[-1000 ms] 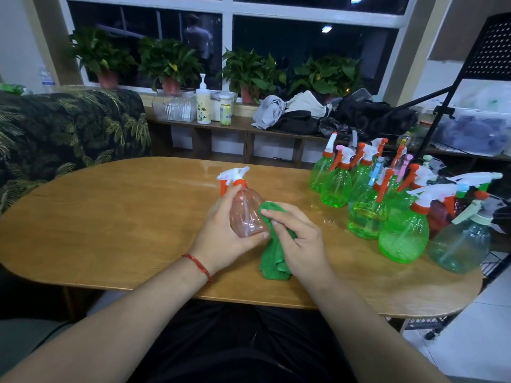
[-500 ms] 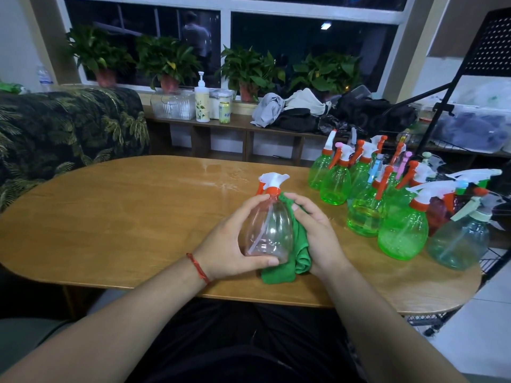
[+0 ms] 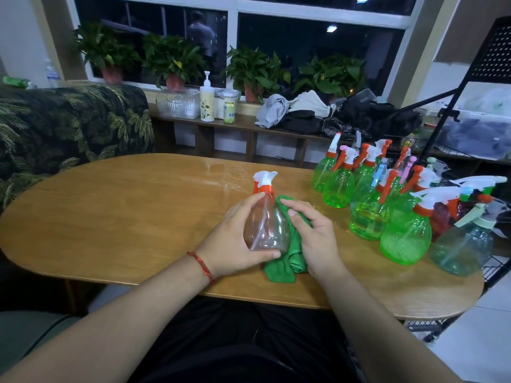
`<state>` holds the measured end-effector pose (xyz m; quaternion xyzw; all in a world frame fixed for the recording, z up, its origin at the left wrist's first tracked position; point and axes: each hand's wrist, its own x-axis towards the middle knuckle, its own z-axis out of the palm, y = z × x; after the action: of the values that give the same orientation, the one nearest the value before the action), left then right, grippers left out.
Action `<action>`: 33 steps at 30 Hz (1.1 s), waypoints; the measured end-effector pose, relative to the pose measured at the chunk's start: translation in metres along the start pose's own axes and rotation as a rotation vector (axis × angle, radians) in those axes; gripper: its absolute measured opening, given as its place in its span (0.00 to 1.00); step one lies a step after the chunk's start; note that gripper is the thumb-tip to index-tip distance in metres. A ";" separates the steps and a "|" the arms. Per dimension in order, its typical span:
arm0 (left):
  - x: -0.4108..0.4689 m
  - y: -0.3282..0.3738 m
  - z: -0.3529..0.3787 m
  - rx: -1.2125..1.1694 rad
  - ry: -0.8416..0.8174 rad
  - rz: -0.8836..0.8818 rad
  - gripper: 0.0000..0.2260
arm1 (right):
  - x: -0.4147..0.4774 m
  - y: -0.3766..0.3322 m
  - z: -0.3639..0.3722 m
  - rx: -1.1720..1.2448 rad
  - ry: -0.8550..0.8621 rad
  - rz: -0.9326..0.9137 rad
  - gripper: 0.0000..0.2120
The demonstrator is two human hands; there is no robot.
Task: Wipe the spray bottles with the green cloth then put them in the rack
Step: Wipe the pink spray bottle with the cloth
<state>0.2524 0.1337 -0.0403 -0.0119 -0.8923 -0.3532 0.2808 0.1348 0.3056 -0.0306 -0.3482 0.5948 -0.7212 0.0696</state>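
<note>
My left grip [image 3: 235, 244] is wrapped round the clear spray bottle [image 3: 266, 228], thumb low across its near side and fingers up by the orange collar. The bottle is upright near the middle of the tabletop [image 3: 124, 217]; I cannot tell whether its base rests on the wood or hangs just above it. My right grip [image 3: 315, 239] is closed on the green cloth [image 3: 279, 268] and presses it to the bottle's right side, with the loose end bunched on the tabletop below.

My main worry is slip. The body is smooth, round plastic, and the cloth pushes it leftward against only a few fingers. If I rub too hard, it could twist out and roll.

The part under my left palm gets no wiping unless I turn the bottle, and turning it is when my hold would be weakest.

The crowd of other spray bottles [image 3: 367, 203] stands close on the right, touching one another. A wide sweep of my right arm could topple several.

What I take to be the rack [image 3: 497, 268] lies beyond them at the far right edge, so carrying this one over means passing those trigger heads.
</note>
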 end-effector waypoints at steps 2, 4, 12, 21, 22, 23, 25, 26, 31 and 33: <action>0.002 -0.003 0.001 0.006 0.082 -0.048 0.52 | -0.003 0.000 0.002 -0.119 -0.023 -0.103 0.15; 0.005 -0.007 0.001 -0.017 0.191 -0.107 0.50 | -0.007 0.001 0.006 -0.220 -0.054 -0.202 0.14; 0.004 -0.008 -0.001 -0.033 0.225 -0.122 0.49 | -0.014 0.003 0.012 -0.301 -0.056 -0.339 0.15; -0.003 0.012 -0.002 -0.051 -0.054 0.071 0.50 | 0.000 -0.011 -0.002 0.328 -0.063 0.278 0.12; -0.003 0.012 -0.003 -0.089 -0.073 0.062 0.50 | 0.000 -0.013 -0.003 0.375 -0.079 0.290 0.11; -0.003 0.011 -0.004 -0.126 -0.094 0.050 0.49 | 0.000 -0.014 -0.004 0.412 -0.087 0.297 0.11; -0.003 0.010 -0.004 -0.170 -0.132 0.034 0.49 | 0.000 -0.014 -0.005 0.464 -0.088 0.312 0.12; -0.002 0.009 -0.004 -0.172 -0.144 0.030 0.49 | 0.001 -0.013 -0.006 0.474 -0.079 0.313 0.12; -0.001 0.008 -0.001 -0.067 -0.128 0.035 0.52 | 0.000 -0.006 -0.002 0.240 0.044 0.170 0.10; -0.001 0.006 0.001 -0.013 -0.109 0.055 0.51 | -0.002 -0.002 0.000 0.001 0.082 0.023 0.11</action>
<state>0.2537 0.1386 -0.0377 -0.0573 -0.9032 -0.3502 0.2413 0.1366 0.3073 -0.0291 -0.3115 0.6006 -0.7344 0.0537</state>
